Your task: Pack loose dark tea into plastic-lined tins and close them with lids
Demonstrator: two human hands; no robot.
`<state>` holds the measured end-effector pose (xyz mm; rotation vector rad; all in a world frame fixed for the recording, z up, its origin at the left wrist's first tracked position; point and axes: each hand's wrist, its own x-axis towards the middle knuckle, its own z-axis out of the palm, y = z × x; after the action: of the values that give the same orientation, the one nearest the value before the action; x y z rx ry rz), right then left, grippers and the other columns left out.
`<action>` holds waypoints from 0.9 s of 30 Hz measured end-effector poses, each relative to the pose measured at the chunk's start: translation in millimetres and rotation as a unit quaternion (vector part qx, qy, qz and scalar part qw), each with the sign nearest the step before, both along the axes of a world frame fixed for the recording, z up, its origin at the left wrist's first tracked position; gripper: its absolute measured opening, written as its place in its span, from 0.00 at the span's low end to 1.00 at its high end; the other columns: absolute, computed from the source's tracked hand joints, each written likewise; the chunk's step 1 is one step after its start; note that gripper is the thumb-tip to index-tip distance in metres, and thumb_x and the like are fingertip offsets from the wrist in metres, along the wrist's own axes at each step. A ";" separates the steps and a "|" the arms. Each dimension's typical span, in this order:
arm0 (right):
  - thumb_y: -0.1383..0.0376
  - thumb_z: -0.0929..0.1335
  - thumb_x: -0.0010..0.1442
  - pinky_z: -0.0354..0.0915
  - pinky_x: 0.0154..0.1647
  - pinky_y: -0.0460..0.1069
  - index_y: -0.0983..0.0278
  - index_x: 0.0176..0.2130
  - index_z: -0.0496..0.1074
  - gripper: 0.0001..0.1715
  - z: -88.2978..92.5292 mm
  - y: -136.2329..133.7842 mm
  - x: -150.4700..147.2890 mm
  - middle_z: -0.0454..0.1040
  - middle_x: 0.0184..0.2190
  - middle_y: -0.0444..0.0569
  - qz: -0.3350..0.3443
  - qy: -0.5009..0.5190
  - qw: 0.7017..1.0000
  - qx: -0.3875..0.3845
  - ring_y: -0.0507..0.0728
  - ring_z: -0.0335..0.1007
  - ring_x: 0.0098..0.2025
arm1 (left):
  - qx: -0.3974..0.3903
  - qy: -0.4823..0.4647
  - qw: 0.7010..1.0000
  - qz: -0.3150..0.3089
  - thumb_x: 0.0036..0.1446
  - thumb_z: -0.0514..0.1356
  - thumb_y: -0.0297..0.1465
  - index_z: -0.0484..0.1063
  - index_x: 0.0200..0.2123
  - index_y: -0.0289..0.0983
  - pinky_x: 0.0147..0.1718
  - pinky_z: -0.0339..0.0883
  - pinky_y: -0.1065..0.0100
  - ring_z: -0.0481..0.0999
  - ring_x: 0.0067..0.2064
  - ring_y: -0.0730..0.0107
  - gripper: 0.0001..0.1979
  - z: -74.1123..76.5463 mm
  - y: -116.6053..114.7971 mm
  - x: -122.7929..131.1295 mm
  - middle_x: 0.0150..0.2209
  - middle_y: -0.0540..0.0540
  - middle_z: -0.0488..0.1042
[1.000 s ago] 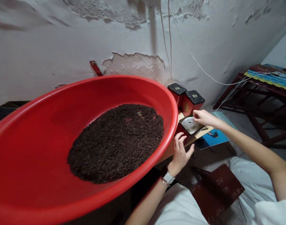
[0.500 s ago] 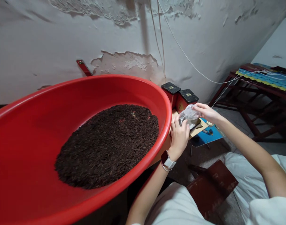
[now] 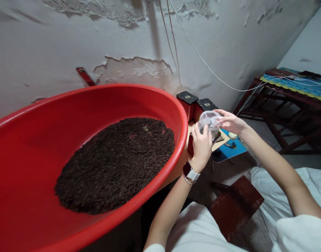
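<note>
Between my two hands is a clear plastic bag (image 3: 211, 119), its mouth spread into a round opening. My left hand (image 3: 202, 141), with a watch on the wrist, has its fingers closed on the near left side of the bag. At the far right edge, my right hand (image 3: 230, 122) pinches the rim. Below the bag a gold-rimmed tin (image 3: 220, 137) shows in part; my left hand hides much of it. To the left stands a big red basin (image 3: 182, 140) with a heap of dark, dry tea-like leaves (image 3: 118, 164) inside.
Two red tins with black lids (image 3: 187, 97) stand by the wall behind my hands. A blue board (image 3: 234, 148) lies lower right. A dark red wooden stool (image 3: 236, 206) is below my arms. White cords (image 3: 202, 59) hang along the wall to a table (image 3: 294, 84) at right.
The bag's mouth has gone from bunched to spread round. My right hand has shifted slightly on its rim. The whole view has slid a little to the left.
</note>
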<state>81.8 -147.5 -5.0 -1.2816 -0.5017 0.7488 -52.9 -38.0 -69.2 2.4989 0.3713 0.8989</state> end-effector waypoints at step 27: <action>0.66 0.63 0.46 0.64 0.23 0.47 0.66 0.42 0.79 0.24 -34.9 -22.0 -3.8 0.67 0.33 0.47 -0.250 -0.419 0.851 -0.196 0.49 0.62 0.22 | 0.040 0.046 0.998 0.035 0.64 0.48 0.22 0.71 0.50 0.27 0.53 0.65 0.52 0.68 0.51 0.51 0.16 36.8 15.3 9.1 0.49 0.32 0.72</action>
<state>78.0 -169.5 -39.9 -2.0197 -0.6804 -0.2143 -43.7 -22.7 -32.4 2.6210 0.4630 0.8436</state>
